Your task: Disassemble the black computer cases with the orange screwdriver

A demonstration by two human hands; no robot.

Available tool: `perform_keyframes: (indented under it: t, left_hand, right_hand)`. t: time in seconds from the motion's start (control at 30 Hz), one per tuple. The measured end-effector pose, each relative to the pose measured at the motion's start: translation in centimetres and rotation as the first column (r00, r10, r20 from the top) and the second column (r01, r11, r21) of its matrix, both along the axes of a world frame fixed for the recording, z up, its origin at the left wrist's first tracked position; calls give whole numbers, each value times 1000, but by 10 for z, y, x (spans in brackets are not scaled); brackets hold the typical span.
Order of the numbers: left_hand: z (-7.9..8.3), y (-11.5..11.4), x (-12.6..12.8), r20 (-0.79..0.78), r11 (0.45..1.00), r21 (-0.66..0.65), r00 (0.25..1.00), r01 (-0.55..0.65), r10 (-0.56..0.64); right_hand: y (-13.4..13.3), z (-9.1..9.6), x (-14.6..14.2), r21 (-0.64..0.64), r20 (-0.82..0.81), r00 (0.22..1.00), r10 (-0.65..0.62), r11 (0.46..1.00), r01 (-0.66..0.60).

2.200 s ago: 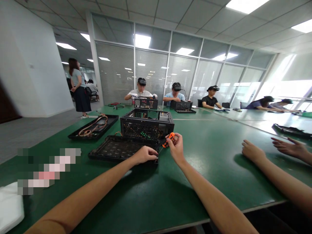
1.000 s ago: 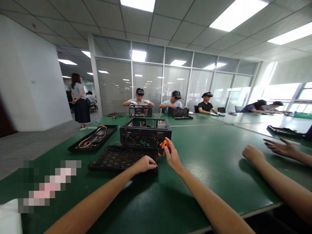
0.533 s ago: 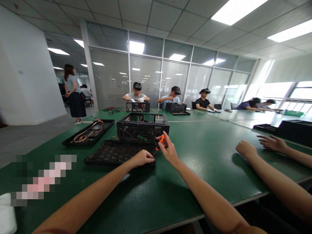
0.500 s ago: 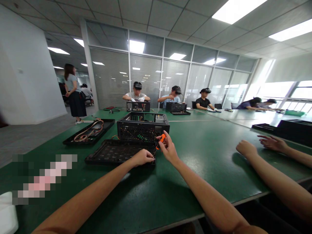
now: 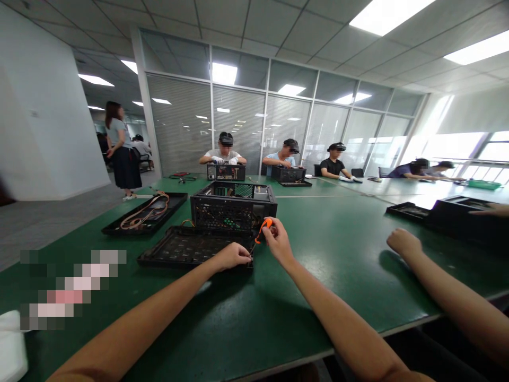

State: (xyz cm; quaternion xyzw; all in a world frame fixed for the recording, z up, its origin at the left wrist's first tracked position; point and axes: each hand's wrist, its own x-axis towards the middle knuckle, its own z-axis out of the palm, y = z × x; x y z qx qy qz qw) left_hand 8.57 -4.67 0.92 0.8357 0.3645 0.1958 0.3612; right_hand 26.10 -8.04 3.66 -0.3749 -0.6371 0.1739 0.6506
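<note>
My right hand [image 5: 279, 241] grips an orange-handled screwdriver [image 5: 268, 223] by its handle, with the shaft slanting down to the left. The tip is by the right corner of a black case panel [image 5: 175, 246] that lies flat on the table. At that corner, my left hand [image 5: 234, 255] has its fingers pinched together beside the tip; whatever is between them is too small to make out. Just behind the panel stands an open black computer case [image 5: 222, 213], its inner parts partly showing and a few wires running out at its left.
A second black panel [image 5: 159, 212] holding beige cables lies at left on the green table [image 5: 338, 254]. To my right, a co-worker's forearm [image 5: 433, 281] rests near another black case [image 5: 461, 223]. Co-workers with computer cases sit opposite. A white object [image 5: 11, 345] lies at near left.
My right fingers have shifted on the screwdriver handle, which looks turned; my left hand stays put. At right, the black case has come further left, and the co-worker's far hand is now on it.
</note>
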Motion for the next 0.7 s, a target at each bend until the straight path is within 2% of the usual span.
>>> perform_keyframes:
  t: [0.1,0.27,0.5,0.7]
  left_hand:
    - [-1,0,0,15,1000,-6,1000,-7,7]
    - [0,0,1,10,1000,-10,1000,-13,13]
    - [2,-1,2,18,999,-29,1000,-19,20]
    - [2,0,2,18,998,-50,1000,-23,24]
  right_hand:
    - [-1,3,1,46,17,999,-50,998,49]
    - [2,-1,3,-16,-66,998,17,1000,-18]
    - [2,-1,7,-33,-16,998,56,998,-57]
    - [1,1,3,46,7,1000,26,999,-27]
